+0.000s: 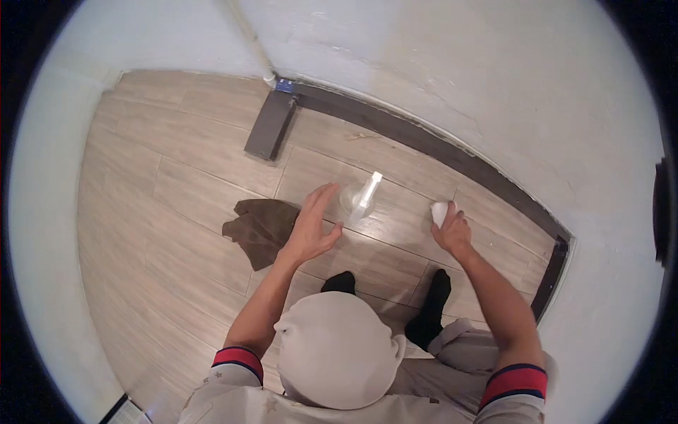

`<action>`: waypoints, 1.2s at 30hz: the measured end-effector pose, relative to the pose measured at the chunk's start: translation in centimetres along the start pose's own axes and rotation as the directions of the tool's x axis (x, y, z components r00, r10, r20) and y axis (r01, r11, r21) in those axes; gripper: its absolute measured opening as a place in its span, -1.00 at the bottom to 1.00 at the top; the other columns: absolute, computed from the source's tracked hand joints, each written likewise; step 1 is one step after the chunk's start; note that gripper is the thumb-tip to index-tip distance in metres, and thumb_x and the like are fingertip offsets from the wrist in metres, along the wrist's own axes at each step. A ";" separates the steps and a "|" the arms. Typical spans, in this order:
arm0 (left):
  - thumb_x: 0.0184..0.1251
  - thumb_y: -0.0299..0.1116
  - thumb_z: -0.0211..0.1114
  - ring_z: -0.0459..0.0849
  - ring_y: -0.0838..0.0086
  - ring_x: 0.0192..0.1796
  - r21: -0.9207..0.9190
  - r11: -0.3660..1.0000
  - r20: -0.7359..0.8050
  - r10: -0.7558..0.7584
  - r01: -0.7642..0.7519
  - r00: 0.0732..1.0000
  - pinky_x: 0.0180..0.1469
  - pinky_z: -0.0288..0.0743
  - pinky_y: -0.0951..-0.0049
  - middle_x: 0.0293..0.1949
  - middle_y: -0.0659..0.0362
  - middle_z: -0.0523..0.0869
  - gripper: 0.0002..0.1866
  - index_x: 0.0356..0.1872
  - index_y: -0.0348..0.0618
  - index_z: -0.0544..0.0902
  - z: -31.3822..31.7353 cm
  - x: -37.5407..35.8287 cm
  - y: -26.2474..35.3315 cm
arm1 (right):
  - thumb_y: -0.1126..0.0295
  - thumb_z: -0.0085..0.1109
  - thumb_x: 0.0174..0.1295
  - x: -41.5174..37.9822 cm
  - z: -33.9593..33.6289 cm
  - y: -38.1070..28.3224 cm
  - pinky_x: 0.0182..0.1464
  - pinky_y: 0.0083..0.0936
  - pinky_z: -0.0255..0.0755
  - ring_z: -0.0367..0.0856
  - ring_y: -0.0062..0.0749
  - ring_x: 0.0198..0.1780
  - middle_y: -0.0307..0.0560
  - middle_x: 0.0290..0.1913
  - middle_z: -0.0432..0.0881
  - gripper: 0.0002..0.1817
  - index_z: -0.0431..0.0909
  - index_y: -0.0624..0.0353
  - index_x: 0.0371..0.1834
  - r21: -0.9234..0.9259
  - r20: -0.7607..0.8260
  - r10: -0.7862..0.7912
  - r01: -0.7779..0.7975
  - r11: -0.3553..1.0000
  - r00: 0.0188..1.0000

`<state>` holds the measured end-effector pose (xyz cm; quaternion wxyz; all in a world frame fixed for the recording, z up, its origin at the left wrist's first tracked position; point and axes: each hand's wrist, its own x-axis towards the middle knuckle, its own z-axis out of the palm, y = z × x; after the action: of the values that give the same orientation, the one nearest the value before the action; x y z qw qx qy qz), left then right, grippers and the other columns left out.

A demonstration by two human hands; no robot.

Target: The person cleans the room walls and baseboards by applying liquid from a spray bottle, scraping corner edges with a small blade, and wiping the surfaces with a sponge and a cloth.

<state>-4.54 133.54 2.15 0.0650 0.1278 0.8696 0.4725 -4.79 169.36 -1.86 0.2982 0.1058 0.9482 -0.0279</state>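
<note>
My left hand (pixel 315 225) is open, fingers apart, just left of a clear container with a white nozzle-like top (pixel 366 196) on the floor. Whether the fingertips touch it I cannot tell. My right hand (pixel 453 230), farther right, has its fingers closed on a small white object (pixel 440 211) near the floor. What that object is cannot be made out. A crumpled brown cloth (pixel 263 227) lies on the floor beside my left hand and wrist.
Wood-look floor tiles (pixel 191 177) reach a dark baseboard (pixel 424 138) along the white wall. A dark box-like block (pixel 271 126) stands below a thin pipe (pixel 251 39). My feet in black socks (pixel 428 311) are close below the hands.
</note>
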 end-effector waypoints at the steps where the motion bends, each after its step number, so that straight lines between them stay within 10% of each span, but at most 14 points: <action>1: 0.11 -0.38 0.38 0.30 -0.05 0.42 0.006 1.000 0.014 -0.025 0.025 1.000 0.44 0.22 0.15 0.37 -0.17 0.34 -0.20 0.43 -0.22 0.27 -0.2 0.1 0.5 | 0.03 0.25 0.18 0.2 -1.7 -0.1 0.12 0.02 0.51 0.57 0.27 0.10 0.45 0.14 0.41 -0.12 0.03 0.19 0.45 0.010 0.028 -0.059 0.059 0.998 0.998; 8: 0.06 -0.10 0.53 0.12 -0.20 0.49 0.550 0.777 -0.163 -0.258 0.304 0.952 0.44 0.03 -0.25 0.44 -0.25 0.23 -0.03 0.50 -0.05 0.22 -2.1 -3.4 -0.3 | 0.31 0.22 0.20 -5.0 -18.7 -0.2 0.18 -0.04 0.44 0.53 0.25 0.11 0.39 0.04 0.48 -0.36 0.26 0.21 0.36 -0.060 -0.035 -0.575 0.573 0.818 0.817; 12: 0.16 -0.14 0.45 0.18 -0.20 0.45 0.643 0.684 -0.249 -0.237 0.343 0.939 0.39 0.05 -0.31 0.37 -0.15 0.35 -0.24 0.41 -0.01 0.38 -0.9 -7.4 -7.2 | 0.37 0.15 0.26 -8.2 -21.3 2.8 0.24 -0.07 0.38 0.48 0.27 0.16 0.37 0.15 0.45 -0.41 0.27 0.24 0.37 0.157 -0.177 -0.487 0.513 0.844 0.855; 17: 0.23 -0.36 0.38 0.49 -0.03 0.12 0.501 0.844 -0.283 -0.049 0.191 0.958 0.19 0.31 0.03 0.04 -0.05 0.62 -0.60 0.11 -0.16 0.61 -1.9 -8.7 -10.7 | 0.28 0.07 0.37 -7.9 -7.7 10.1 0.32 -0.11 0.30 0.44 0.23 0.24 0.38 0.24 0.42 -0.41 0.22 0.36 0.38 0.416 -0.409 -0.245 0.419 0.807 0.879; 20: 0.30 -0.31 0.35 0.53 -0.06 0.04 0.408 0.886 -0.283 -0.109 0.222 0.953 0.12 0.38 0.09 -0.05 -0.08 0.65 -0.61 0.11 -0.20 0.61 -3.6 -7.6 -9.9 | 0.21 0.06 0.41 -6.1 -0.9 10.3 0.38 -0.11 0.21 0.38 0.20 0.30 0.42 0.28 0.36 -0.38 0.19 0.39 0.39 0.798 -0.330 0.067 0.240 0.552 0.942; 24: 0.38 -0.18 0.31 0.56 -0.10 0.03 0.493 0.773 -0.152 -0.375 0.399 0.914 0.12 0.40 0.05 -0.01 -0.16 0.63 -0.54 0.18 -0.25 0.56 -5.8 -6.0 -8.6 | 0.16 0.20 0.29 0.6 -3.6 9.5 0.30 -0.02 0.24 0.35 0.27 0.25 0.43 0.23 0.37 -0.30 0.26 0.40 0.37 0.562 -0.752 0.362 0.247 0.789 0.551; 26: 0.40 -0.11 0.28 0.56 -0.11 0.06 0.545 0.774 -0.158 -0.283 0.322 0.946 0.14 0.39 0.03 0.04 -0.21 0.59 -0.49 0.21 -0.27 0.53 -6.3 -5.7 -9.1 | 0.19 0.24 0.21 3.8 -4.5 8.3 0.26 0.03 0.25 0.35 0.22 0.24 0.40 0.22 0.37 -0.33 0.35 0.37 0.32 0.289 -0.881 0.211 0.130 0.948 0.423; 28: 0.41 -0.05 0.27 0.53 -0.14 0.12 0.567 0.772 -0.168 -0.235 0.288 0.957 0.16 0.39 0.00 0.12 -0.27 0.53 -0.43 0.26 -0.27 0.50 -7.2 -5.5 -9.7 | 0.22 0.25 0.18 4.2 -5.2 7.1 0.24 0.04 0.25 0.35 0.20 0.23 0.38 0.25 0.35 -0.37 0.42 0.34 0.29 0.288 -0.764 0.113 0.179 0.941 0.636; 31: 0.42 -0.08 0.27 0.53 -0.16 0.10 0.687 0.696 -0.176 -0.119 0.208 0.977 0.13 0.40 0.00 0.11 -0.30 0.52 -0.44 0.27 -0.28 0.49 -9.3 -7.3 -10.5 | 0.23 0.22 0.20 6.5 -2.4 12.2 0.24 0.03 0.25 0.33 0.19 0.24 0.35 0.27 0.33 -0.40 0.44 0.32 0.28 0.172 -0.821 0.083 0.106 0.979 0.565; 33: 0.43 -0.10 0.27 0.53 -0.15 0.12 0.679 0.700 -0.160 -0.154 0.221 0.975 0.15 0.40 0.01 0.11 -0.29 0.52 -0.45 0.27 -0.28 0.48 -10.7 -9.9 -10.9 | 0.23 0.18 0.23 7.6 -0.7 17.7 0.24 0.04 0.25 0.34 0.19 0.23 0.37 0.25 0.36 -0.41 0.44 0.31 0.30 0.293 -0.844 0.339 -0.172 0.941 0.415; 36: 0.45 -0.12 0.26 0.51 -0.11 0.17 0.594 0.731 -0.231 -0.246 0.337 0.941 0.19 0.39 0.03 0.12 -0.24 0.52 -0.45 0.29 -0.28 0.46 -11.8 -14.5 -12.1 | 0.22 0.14 0.26 7.2 -2.5 20.1 0.23 0.04 0.26 0.36 0.16 0.21 0.36 0.23 0.38 -0.43 0.44 0.30 0.31 0.528 -0.738 0.550 -0.172 0.831 0.390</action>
<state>4.68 113.61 -1.73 0.0326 -0.0289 0.9879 0.1485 -7.57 190.60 -3.67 -0.2507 0.3667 0.8924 -0.0800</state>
